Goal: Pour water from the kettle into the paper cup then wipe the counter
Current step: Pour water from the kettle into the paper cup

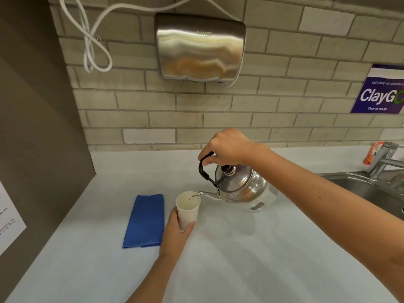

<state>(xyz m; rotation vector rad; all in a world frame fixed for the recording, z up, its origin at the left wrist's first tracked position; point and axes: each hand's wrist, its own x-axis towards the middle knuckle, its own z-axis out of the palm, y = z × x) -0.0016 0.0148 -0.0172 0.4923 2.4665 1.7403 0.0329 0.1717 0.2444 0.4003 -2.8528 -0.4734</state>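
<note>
Grey brick-tile wall [273, 110], steel hand dryer [200, 47], sink [369, 189] right.

We see a shiny silver kettle [239, 189] with black handle, a white paper cup [187, 209], a solid blue cloth [145, 220], a pale counter [240, 259], and grey-beige brick-pattern tiles [284, 106].

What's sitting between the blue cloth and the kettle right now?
In the head view, the paper cup stands between the blue cloth and the kettle, held by the left hand, with the spout over its rim.
</note>
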